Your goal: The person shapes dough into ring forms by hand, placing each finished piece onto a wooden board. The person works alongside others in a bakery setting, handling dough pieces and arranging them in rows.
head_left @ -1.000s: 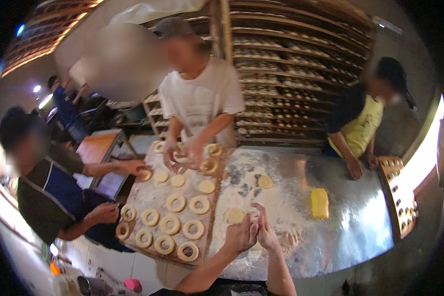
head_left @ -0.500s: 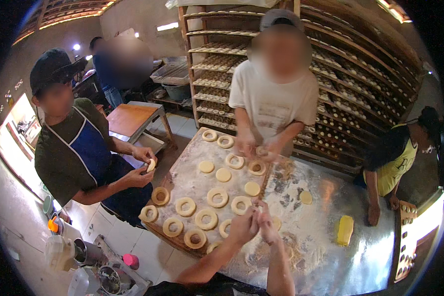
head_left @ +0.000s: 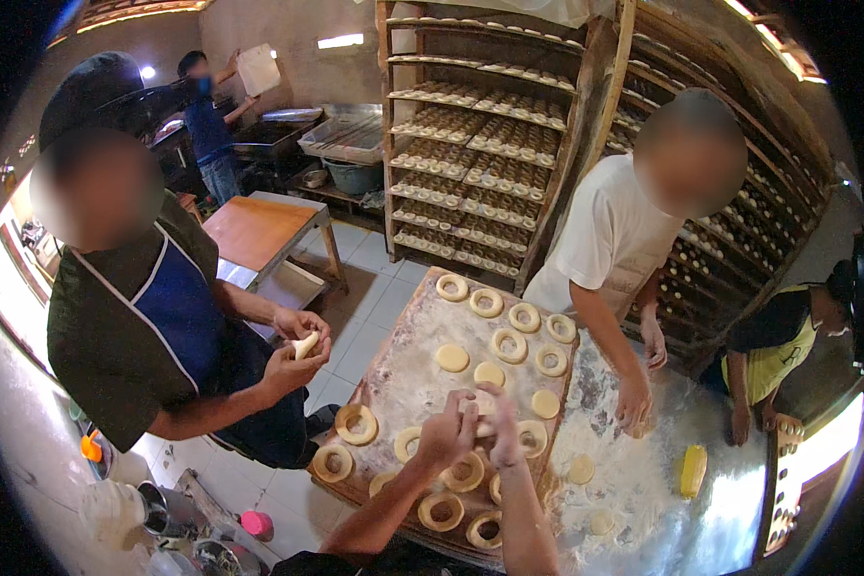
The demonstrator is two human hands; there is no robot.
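Observation:
My left hand (head_left: 445, 434) and my right hand (head_left: 501, 429) meet over a floured wooden board (head_left: 401, 382), both closed on a small piece of pale dough (head_left: 474, 406) held between the fingers. Around them on the board lie several dough rings, such as one ring (head_left: 355, 423) to the left and another (head_left: 442, 511) near my forearm, plus flat dough discs like the disc (head_left: 452, 357). My forearms come in from the lower edge.
A person in a blue apron (head_left: 163, 326) stands left, shaping dough (head_left: 304, 344). A person in a white shirt (head_left: 610, 250) presses dough on the floured metal table (head_left: 643, 480). A yellow scraper (head_left: 692, 469) lies there. Wooden racks (head_left: 480, 163) of rings stand behind.
The view has swung left and moved closer, so the board and the person in the blue apron fill more of the picture. My hands stay together on the dough piece.

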